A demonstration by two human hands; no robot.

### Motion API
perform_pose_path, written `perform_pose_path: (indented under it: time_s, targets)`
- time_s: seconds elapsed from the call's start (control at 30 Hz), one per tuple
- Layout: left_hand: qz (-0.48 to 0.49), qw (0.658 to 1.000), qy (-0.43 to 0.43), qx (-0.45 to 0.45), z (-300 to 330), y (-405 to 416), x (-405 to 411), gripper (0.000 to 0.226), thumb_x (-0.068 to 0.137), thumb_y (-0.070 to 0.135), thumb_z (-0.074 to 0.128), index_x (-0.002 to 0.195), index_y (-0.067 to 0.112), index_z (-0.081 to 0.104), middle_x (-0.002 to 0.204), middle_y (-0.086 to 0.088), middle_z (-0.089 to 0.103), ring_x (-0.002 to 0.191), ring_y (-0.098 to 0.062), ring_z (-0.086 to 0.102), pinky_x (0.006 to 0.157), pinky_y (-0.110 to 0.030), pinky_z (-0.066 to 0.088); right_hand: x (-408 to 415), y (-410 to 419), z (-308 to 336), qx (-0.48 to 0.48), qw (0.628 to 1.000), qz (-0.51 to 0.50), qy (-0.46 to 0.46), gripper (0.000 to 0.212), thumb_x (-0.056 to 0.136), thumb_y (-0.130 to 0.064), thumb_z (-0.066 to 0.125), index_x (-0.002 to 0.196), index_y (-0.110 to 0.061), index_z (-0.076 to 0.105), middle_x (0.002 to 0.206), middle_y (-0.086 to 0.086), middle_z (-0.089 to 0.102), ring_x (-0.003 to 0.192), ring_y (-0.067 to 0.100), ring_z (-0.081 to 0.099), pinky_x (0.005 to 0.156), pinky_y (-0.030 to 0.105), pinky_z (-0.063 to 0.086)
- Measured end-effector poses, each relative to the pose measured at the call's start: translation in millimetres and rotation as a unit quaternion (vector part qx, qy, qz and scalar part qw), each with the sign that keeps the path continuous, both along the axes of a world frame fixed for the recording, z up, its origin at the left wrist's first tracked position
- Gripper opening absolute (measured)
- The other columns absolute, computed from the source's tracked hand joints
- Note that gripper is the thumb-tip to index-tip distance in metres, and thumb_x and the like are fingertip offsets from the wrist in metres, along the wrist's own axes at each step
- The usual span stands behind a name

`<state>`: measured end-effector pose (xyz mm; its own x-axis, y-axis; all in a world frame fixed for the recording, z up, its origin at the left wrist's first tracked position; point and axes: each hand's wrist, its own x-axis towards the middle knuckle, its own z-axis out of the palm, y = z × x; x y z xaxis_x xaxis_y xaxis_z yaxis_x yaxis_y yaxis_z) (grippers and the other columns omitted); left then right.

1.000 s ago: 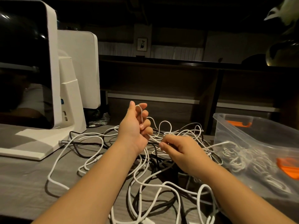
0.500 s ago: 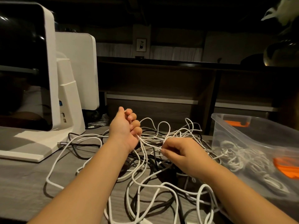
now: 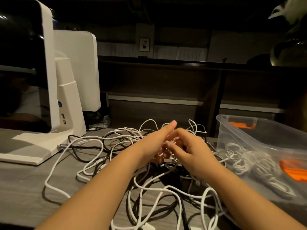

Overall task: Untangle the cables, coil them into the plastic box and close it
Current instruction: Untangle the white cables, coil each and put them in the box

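A tangle of white cables (image 3: 93,141) and black cables (image 3: 167,206) is spread over the grey table. Above the middle of the heap my left hand (image 3: 154,141) and my right hand (image 3: 192,150) meet. My left thumb sticks up and its curled fingers hold white cable strands. My right hand pinches a white strand right against the left fingers. The clear plastic box (image 3: 259,130) with orange latches stands at the right, with coiled white cables (image 3: 249,161) inside it. Its lid is not in view.
A white monitor with a black screen (image 3: 25,77) stands on its base at the left, a second white panel (image 3: 79,68) behind it. A dark shelf unit (image 3: 166,83) runs along the back. Bare table (image 3: 21,188) lies front left.
My left hand has dropped from its raised position and moved right, meeting the right hand over the heap. The white loop it held up has come down with it.
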<state>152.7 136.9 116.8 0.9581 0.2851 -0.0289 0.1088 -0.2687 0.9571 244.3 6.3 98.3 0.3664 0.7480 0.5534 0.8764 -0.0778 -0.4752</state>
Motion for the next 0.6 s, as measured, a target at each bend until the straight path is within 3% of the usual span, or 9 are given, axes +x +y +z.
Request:
perform_pose_path:
  time_s: [0.1,0.23,0.3,0.37,0.47,0.53,0.6]
  targets:
    - [0.012,0.999,0.019,-0.046,1,-1,-2,0.058,0.094,0.069,0.044,0.107,0.017,0.066,0.069,0.006,0.057,0.056,-0.006,0.050,0.050,-0.018,0.038,0,0,1,0.001,1.000,-0.023,0.015,0.020,0.095,-0.028,0.060,0.107,-0.039,0.047,0.068,-0.002,0.061,0.060,0.005,0.056,0.055,0.023,0.046]
    - [0.001,0.994,0.052,-0.096,2,3,-4,0.060,0.097,0.066,0.040,0.105,0.012,0.064,0.073,-0.003,0.063,0.054,-0.008,0.047,0.043,-0.015,0.034,2,1,2,-0.005,0.999,-0.018,0.038,0.010,0.094,-0.027,0.063,0.098,-0.036,0.062,0.067,-0.010,0.065,0.059,0.001,0.058,0.054,0.017,0.045]
    - [-0.030,0.990,0.079,-0.113,2,6,-6,0.061,0.096,0.068,0.039,0.101,0.011,0.060,0.073,-0.003,0.063,0.052,-0.006,0.042,0.041,-0.013,0.029,5,1,2,0.000,0.999,-0.016,0.049,0.008,0.092,-0.028,0.066,0.089,-0.035,0.067,0.069,-0.008,0.065,0.062,0.005,0.059,0.058,0.022,0.050]
    - [-0.072,0.983,0.104,-0.136,3,10,-7,0.061,0.092,0.072,0.040,0.094,0.014,0.057,0.072,0.000,0.058,0.049,-0.003,0.035,0.039,-0.011,0.025,7,1,2,0.010,0.997,-0.003,0.081,0.010,0.091,-0.027,0.067,0.084,-0.033,0.070,0.075,-0.002,0.067,0.070,0.012,0.064,0.068,0.036,0.057]
    - [-0.137,0.971,0.114,-0.161,8,15,-11,0.056,0.085,0.073,0.053,0.086,0.018,0.060,0.071,0.004,0.049,0.048,-0.001,0.030,0.040,-0.010,0.022,5,2,3,0.042,0.988,0.037,0.146,0.013,0.089,-0.020,0.070,0.083,-0.032,0.071,0.081,0.006,0.067,0.077,0.027,0.068,0.072,0.046,0.059]
    - [-0.170,0.970,0.113,-0.136,9,17,-14,0.040,0.086,0.060,0.063,0.087,0.020,0.064,0.069,0.007,0.046,0.048,0.000,0.031,0.041,-0.010,0.022,4,2,4,0.060,0.977,0.062,0.196,0.017,0.087,-0.013,0.071,0.083,-0.029,0.072,0.089,0.016,0.065,0.081,0.033,0.068,0.071,0.046,0.059]
    - [-0.185,0.969,0.118,-0.117,8,16,-15,0.024,0.088,0.045,0.064,0.091,0.021,0.061,0.066,0.010,0.043,0.049,0.001,0.031,0.042,-0.010,0.023,6,2,4,0.061,0.976,0.059,0.200,0.013,0.085,-0.014,0.072,0.080,-0.026,0.073,0.091,0.013,0.068,0.085,0.031,0.067,0.077,0.045,0.057]
